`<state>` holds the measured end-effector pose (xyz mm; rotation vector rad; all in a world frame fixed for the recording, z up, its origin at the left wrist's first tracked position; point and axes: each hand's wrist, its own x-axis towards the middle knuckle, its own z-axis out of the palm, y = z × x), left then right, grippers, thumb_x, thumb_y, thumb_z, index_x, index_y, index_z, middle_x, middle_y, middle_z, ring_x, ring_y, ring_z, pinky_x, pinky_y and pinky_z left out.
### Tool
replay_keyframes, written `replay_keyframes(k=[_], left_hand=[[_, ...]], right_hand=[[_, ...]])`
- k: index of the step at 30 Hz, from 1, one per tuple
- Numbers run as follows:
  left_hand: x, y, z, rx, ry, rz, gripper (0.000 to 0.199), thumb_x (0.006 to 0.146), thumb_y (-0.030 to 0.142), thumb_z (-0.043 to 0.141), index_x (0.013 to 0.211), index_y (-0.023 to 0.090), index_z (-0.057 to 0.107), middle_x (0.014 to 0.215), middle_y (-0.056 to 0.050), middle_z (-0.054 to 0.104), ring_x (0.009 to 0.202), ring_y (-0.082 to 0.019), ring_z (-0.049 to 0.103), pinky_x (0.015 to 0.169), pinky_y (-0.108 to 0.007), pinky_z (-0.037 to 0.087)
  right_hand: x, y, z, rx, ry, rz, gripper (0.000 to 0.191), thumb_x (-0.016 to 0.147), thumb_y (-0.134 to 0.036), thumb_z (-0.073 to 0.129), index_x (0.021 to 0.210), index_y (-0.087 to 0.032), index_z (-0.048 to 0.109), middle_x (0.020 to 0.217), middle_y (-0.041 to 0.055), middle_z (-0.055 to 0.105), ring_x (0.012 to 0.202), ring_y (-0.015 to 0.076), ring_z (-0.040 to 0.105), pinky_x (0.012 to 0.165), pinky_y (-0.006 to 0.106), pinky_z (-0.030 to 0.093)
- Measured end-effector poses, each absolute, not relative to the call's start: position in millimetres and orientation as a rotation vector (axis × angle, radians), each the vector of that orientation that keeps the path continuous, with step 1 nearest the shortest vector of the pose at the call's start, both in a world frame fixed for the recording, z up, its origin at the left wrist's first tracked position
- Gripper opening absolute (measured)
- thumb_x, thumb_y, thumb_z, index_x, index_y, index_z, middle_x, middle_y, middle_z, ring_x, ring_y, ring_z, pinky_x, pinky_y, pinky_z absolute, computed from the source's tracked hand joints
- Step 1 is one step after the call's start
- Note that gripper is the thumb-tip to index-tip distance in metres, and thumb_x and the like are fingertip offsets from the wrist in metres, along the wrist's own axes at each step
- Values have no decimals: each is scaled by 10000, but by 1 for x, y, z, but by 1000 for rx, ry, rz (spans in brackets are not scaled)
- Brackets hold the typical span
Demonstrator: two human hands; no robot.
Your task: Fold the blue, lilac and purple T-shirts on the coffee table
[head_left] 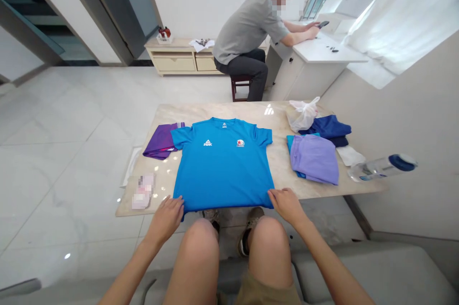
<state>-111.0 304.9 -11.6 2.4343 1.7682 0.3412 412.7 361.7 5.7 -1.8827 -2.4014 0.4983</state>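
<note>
A bright blue T-shirt (223, 166) lies flat and spread out, front up, on a beige marble table (276, 171), with a white logo and a round badge on its chest. My left hand (165, 219) grips the near left corner of its hem at the table's front edge. My right hand (285, 204) holds the near right corner of the hem in the same way. Both sleeves lie spread out to the sides. A folded purple garment (161, 141) lies partly under the left sleeve.
A lilac garment (313, 158) lies on teal cloth, with navy clothing (326, 128), a plastic bag (304, 114) and a water bottle (383, 168) to the right. A blurred packet (142, 191) sits at left. Beyond, a seated person (247, 32) holds a phone at a white desk.
</note>
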Motion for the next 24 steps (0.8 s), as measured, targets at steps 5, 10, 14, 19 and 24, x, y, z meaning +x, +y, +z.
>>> replay_keyframes(k=[5, 10, 14, 19, 24], left_hand=[[-123, 341, 0, 2439, 1839, 486, 338, 1140, 352, 454, 1142, 220, 765, 1088, -110, 822, 975, -297, 767, 889, -448, 589], [-128, 389, -16, 2524, 1782, 657, 350, 1139, 296, 463, 1411, 191, 657, 1434, -149, 744, 1292, -317, 709, 1129, -494, 524], [-131, 392, -28, 2539, 1740, 691, 442, 1133, 235, 437, 1562, 216, 537, 1569, -157, 657, 1453, -314, 626, 1306, -571, 379], [-132, 386, -32, 2482, 1717, 739, 482, 1110, 219, 471, 1591, 240, 496, 1591, -165, 624, 1477, -328, 603, 1312, -601, 380], [-130, 391, -34, 2488, 1680, 768, 472, 1099, 214, 488, 1568, 246, 521, 1570, -165, 633, 1439, -335, 626, 1288, -608, 415]], right_hand=[[433, 453, 9, -2029, -1804, 502, 351, 1084, -409, 498, 1129, -216, 788, 1004, 119, 830, 950, 280, 784, 905, 363, 561], [433, 577, -9, -2149, -1430, 399, 442, 1005, -511, 582, 1185, -128, 705, 1162, 212, 746, 1166, 349, 662, 1066, 482, 505], [424, 619, -29, -2311, -1245, 352, 516, 871, -581, 771, 1123, -133, 719, 1387, 289, 620, 1371, 458, 500, 1171, 614, 397], [430, 623, -35, -2380, -1213, 371, 293, 933, -455, 696, 1021, -179, 740, 1291, 211, 688, 1301, 400, 574, 1155, 565, 435], [442, 618, -25, -2337, -1260, 366, 271, 1019, -374, 560, 1181, -185, 668, 1139, 132, 770, 1130, 271, 681, 1098, 388, 492]])
